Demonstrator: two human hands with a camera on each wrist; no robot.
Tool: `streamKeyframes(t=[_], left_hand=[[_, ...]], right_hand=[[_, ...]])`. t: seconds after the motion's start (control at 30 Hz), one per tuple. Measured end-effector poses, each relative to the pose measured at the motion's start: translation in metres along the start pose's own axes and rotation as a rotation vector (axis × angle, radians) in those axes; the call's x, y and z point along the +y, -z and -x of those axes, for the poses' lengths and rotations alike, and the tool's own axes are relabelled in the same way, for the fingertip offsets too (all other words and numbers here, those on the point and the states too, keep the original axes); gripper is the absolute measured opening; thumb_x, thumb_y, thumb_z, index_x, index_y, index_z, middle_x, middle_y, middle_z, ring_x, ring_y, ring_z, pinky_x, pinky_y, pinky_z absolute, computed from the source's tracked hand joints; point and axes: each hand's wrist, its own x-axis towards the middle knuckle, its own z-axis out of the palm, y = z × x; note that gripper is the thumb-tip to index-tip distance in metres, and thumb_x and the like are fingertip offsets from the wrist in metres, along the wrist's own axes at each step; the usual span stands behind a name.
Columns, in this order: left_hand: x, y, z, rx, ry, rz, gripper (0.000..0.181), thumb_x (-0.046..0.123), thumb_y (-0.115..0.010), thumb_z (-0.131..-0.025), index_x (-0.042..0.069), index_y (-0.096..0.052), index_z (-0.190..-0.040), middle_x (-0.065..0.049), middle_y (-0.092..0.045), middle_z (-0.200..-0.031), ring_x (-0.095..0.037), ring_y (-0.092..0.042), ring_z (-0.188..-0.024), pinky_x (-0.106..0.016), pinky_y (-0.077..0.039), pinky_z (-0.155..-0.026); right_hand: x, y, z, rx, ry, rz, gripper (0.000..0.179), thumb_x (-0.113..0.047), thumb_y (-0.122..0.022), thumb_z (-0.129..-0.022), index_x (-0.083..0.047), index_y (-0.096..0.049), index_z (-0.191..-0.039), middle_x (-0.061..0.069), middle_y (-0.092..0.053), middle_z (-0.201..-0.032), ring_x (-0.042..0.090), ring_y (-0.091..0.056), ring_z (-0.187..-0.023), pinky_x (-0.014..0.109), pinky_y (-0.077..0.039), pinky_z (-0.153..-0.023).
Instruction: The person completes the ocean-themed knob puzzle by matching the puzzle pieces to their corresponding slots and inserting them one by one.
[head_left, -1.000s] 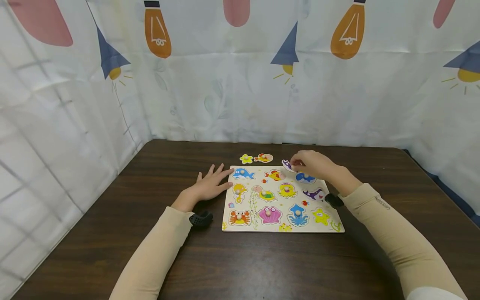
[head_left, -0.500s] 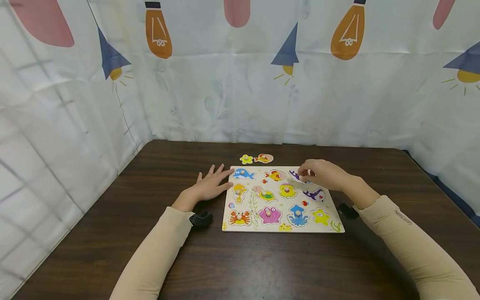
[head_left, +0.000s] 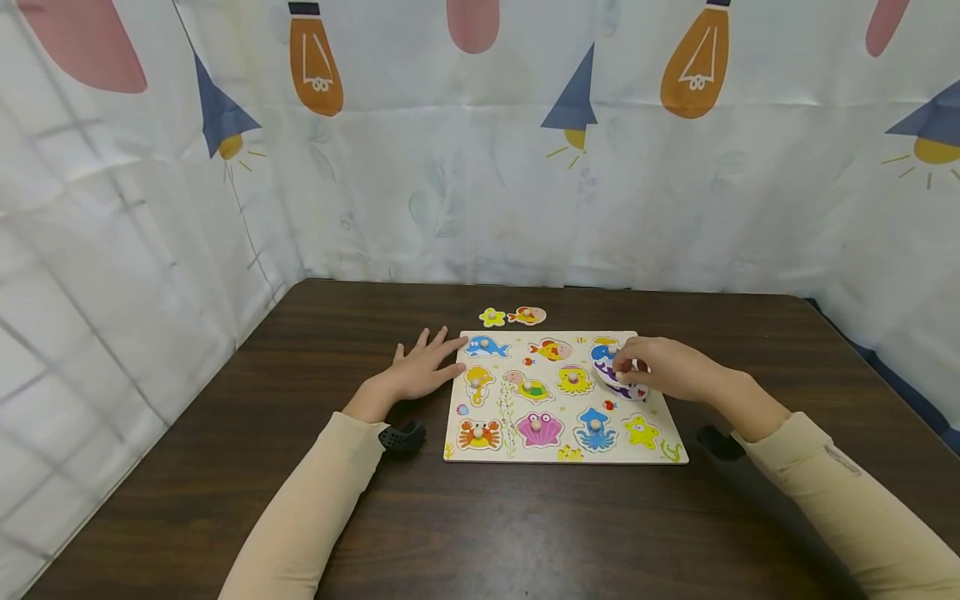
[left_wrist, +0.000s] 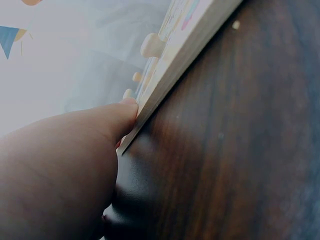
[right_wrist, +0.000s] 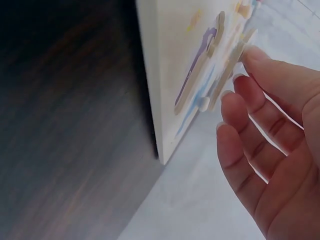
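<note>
A wooden sea-animal knob puzzle board lies on the dark table. My right hand pinches a purple whale-shaped puzzle piece by its knob, over the board's right side. In the right wrist view this piece stands apart from the board's face, near a purple-marked recess. The held piece partly covers the blue whale piece. My left hand lies with spread fingers at the board's left edge; in the left wrist view its thumb touches that edge.
Behind the board lie a yellow star piece and a red-and-yellow fish piece. Several pieces with knobs sit in the board, among them a crab and a pink shell. A printed curtain hangs behind the table.
My right hand has carried the purple piece from behind the board's top edge toward me and to the right, over the board. My left hand has stayed in place.
</note>
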Motion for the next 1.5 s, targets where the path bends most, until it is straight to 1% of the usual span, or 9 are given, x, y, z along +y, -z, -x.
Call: streamKeyframes(t=[0.2, 0.37, 0.53, 0.67, 1.13, 1.5], left_hand=[[-0.003, -0.001, -0.001, 0.006, 0.002, -0.007, 0.066, 0.049, -0.045, -0.108, 0.024, -0.024, -0.166, -0.016, -0.003, -0.171, -0.043, 0.008, -0.154, -0.075, 0.007, -0.112], [-0.003, -0.002, -0.001, 0.003, 0.003, -0.013, 0.067, 0.05, -0.045, -0.108, 0.025, -0.024, -0.166, -0.016, -0.003, -0.171, -0.043, 0.008, -0.154, -0.075, 0.008, -0.112], [-0.001, -0.001, -0.001, 0.002, 0.002, -0.013, 0.066, 0.05, -0.045, -0.108, 0.024, -0.024, -0.166, -0.016, -0.004, -0.171, -0.043, 0.008, -0.154, -0.075, 0.007, -0.112], [-0.001, -0.001, -0.002, 0.003, 0.004, -0.018, 0.066, 0.049, -0.046, -0.109, 0.024, -0.024, -0.166, -0.016, -0.004, -0.171, -0.043, 0.007, -0.154, -0.075, 0.006, -0.112], [-0.001, -0.001, -0.002, 0.003, 0.005, -0.016, 0.067, 0.05, -0.045, -0.108, 0.024, -0.024, -0.166, -0.016, -0.003, -0.171, -0.043, 0.008, -0.154, -0.075, 0.007, -0.112], [-0.001, -0.002, -0.002, 0.004, 0.008, -0.015, 0.066, 0.05, -0.045, -0.108, 0.024, -0.024, -0.166, -0.016, -0.004, -0.171, -0.043, 0.007, -0.154, -0.075, 0.007, -0.112]], right_hand=[[0.001, 0.002, 0.007, -0.032, 0.015, -0.016, 0.015, -0.007, -0.078, -0.092, -0.014, -0.076, -0.105, -0.004, -0.063, -0.099, 0.013, -0.055, -0.082, 0.029, -0.052, -0.071], [0.003, 0.003, 0.011, -0.048, 0.038, -0.013, 0.015, -0.006, -0.078, -0.091, -0.014, -0.075, -0.104, -0.006, -0.059, -0.094, 0.012, -0.053, -0.081, 0.029, -0.05, -0.07], [0.006, 0.002, 0.016, -0.053, 0.034, -0.023, 0.013, -0.008, -0.078, -0.092, -0.014, -0.074, -0.103, -0.007, -0.059, -0.094, 0.011, -0.053, -0.08, 0.027, -0.048, -0.068], [0.008, 0.0, 0.018, -0.063, 0.025, -0.04, 0.014, -0.009, -0.078, -0.092, -0.014, -0.075, -0.104, -0.007, -0.06, -0.095, 0.012, -0.053, -0.081, 0.028, -0.049, -0.069], [0.009, -0.002, 0.017, -0.07, 0.026, -0.06, 0.014, -0.009, -0.078, -0.092, -0.015, -0.074, -0.104, -0.006, -0.06, -0.096, 0.012, -0.053, -0.082, 0.028, -0.048, -0.069], [0.005, -0.002, 0.015, -0.071, 0.008, -0.035, 0.015, -0.006, -0.078, -0.091, -0.013, -0.075, -0.105, -0.006, -0.06, -0.095, 0.012, -0.053, -0.08, 0.029, -0.049, -0.07]])
